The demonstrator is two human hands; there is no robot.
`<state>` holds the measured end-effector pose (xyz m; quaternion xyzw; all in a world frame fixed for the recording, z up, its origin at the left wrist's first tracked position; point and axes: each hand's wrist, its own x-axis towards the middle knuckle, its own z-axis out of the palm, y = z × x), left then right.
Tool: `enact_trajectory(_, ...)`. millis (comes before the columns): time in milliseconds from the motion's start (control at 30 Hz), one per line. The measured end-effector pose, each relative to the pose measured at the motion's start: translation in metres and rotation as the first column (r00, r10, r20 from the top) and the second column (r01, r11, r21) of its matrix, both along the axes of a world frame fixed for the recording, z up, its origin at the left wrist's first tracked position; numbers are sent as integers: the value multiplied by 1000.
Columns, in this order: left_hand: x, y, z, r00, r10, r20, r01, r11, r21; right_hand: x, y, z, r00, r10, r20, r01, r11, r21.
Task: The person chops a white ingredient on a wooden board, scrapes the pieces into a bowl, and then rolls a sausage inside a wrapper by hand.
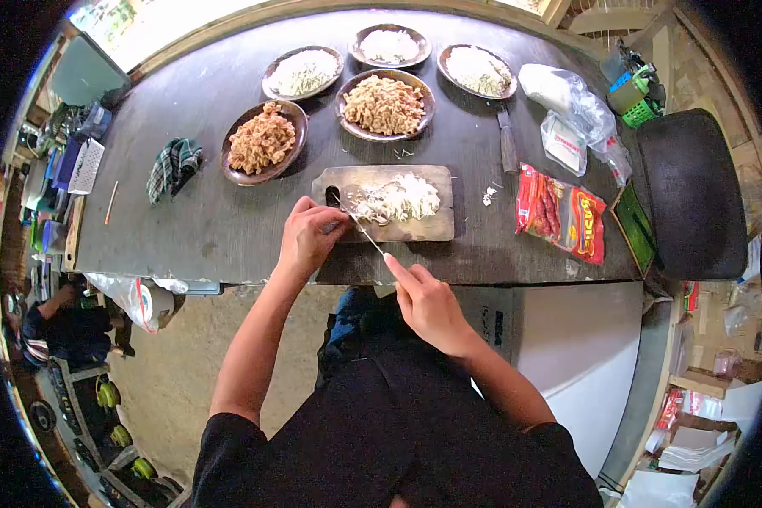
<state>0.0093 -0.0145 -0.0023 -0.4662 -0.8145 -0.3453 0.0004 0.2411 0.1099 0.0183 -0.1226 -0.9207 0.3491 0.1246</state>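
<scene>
My right hand (432,309) is closed round the handle of a knife, whose thin blade (367,232) slants up and left over the board's front left part. Close against that blade are the pinched fingertips of my left hand (311,235); what they hold, if anything, is hidden. The wooden cutting board (436,227) has a handle hole at its left end. A pile of pale chopped food (402,199) lies on it.
Behind the board stand plates of brown crispy food (385,106), (262,142) and plates of pale shreds (305,72), (389,46), (480,70). A second knife (508,144), a red sausage packet (560,213) and plastic bags (580,106) lie right. A checked cloth (174,168) lies left; a person (63,322) sits beyond.
</scene>
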Motion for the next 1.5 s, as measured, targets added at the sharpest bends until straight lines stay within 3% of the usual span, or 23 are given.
enact_trajectory(267,0,0,7,999,-24,-23,23,999,-30,-12,-2,-11,1000,-15,26,12,994,113)
enact_trajectory(433,4,0,6,999,-8,-44,9,999,38,-11,0,-13,997,-44,-71,50,996,73)
enact_trajectory(667,1,-1,4,1000,-7,-25,7,1000,16,-7,-4,-7,1000,-19,-20,19,1000,-3)
enact_trajectory(867,2,-1,6,1000,-1,-20,1,1000,0,-19,-4,-10,999,-27,-28,30,995,97)
enact_trajectory(933,3,-1,8,997,45,60,-45,999,-14,-19,-4,-10,996,-90,-27,91,995,32)
enact_trajectory(1500,3,0,1,1000,7,-9,-7,1000,18,-5,-6,-5,999,-25,-42,24,1000,-2)
